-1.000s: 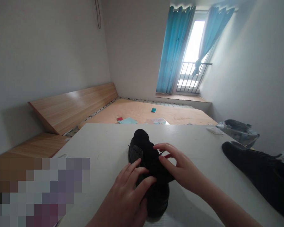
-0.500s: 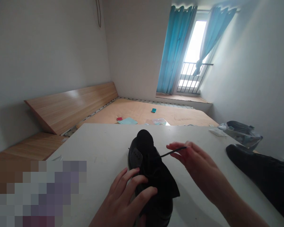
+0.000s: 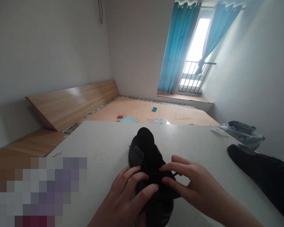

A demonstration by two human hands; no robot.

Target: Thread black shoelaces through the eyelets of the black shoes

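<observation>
A black lace-up shoe (image 3: 146, 157) lies on the white table (image 3: 104, 145), toe pointing away from me. My left hand (image 3: 125, 198) grips the shoe's left side near the lacing, fingers curled over it. My right hand (image 3: 191, 186) is at the shoe's right side, thumb and fingertips pinched on the black shoelace (image 3: 174, 174) at the eyelets. The shoe's heel end is hidden under my hands.
A second black shoe (image 3: 262, 170) lies at the table's right edge, with a grey bag (image 3: 243, 134) and a white scrap (image 3: 218, 131) behind it. Beyond the table stretches a wooden bed platform (image 3: 142, 110) holding small coloured items. A pixelated patch covers the lower left.
My right hand, which had pulled the lace out to the right half a second ago, has come back down to the shoe's lacing. The left hand has kept its grip.
</observation>
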